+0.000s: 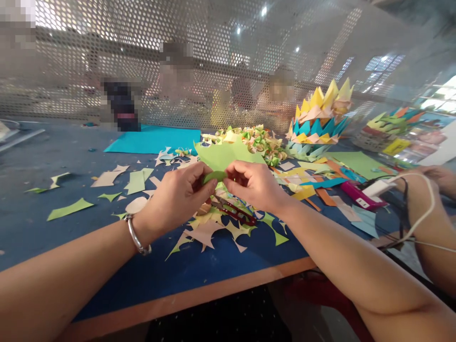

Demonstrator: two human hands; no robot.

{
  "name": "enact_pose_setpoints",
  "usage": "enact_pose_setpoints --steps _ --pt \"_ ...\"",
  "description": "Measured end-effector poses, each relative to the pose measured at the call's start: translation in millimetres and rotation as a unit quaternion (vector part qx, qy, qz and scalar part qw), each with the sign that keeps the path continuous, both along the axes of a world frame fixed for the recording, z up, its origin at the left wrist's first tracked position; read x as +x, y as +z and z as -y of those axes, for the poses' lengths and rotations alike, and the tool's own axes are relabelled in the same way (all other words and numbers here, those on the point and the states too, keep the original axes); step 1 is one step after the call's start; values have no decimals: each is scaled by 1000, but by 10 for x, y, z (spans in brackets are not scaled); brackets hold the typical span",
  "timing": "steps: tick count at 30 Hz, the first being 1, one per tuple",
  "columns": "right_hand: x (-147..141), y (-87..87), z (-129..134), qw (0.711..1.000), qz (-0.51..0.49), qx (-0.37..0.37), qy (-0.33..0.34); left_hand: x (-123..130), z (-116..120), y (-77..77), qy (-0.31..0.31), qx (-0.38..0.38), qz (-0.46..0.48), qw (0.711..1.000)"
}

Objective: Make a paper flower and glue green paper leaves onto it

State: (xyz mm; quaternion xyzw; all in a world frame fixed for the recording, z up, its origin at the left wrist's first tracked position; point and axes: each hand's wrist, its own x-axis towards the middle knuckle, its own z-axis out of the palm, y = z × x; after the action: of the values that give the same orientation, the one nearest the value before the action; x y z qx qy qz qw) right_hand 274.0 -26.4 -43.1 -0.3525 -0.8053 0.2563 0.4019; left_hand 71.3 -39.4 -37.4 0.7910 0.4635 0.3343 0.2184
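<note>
Both my hands meet over the middle of the table, pinching a small piece of green paper (215, 177) between thumbs and fingertips. My left hand (187, 194), with a silver bangle on the wrist, grips its left side. The right side is in the closed fingers of my right hand (254, 184). Just behind my fingertips is a larger light green sheet (231, 156) with a cut, curved edge. Below my hands a dark red tool (237, 213) lies among paper scraps (206, 232); its kind is hard to make out.
Behind lies a heap of small folded paper pieces (270, 147), with a blue sheet (156, 140) to its left. A tiered folded-paper ornament (317, 126) stands at right. Nearer are a magenta power strip (363, 195), cables and another person's arm (427, 218). A perforated screen (142, 61) closes the back.
</note>
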Motion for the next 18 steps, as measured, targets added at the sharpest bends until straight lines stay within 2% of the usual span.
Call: enact_pose_setpoints --steps 10,18 --pt "-47 -42 18 998 33 54 13 58 9 -2 5 29 -11 1000" --pt "-26 6 23 999 8 50 2 -52 -55 34 8 37 -25 999"
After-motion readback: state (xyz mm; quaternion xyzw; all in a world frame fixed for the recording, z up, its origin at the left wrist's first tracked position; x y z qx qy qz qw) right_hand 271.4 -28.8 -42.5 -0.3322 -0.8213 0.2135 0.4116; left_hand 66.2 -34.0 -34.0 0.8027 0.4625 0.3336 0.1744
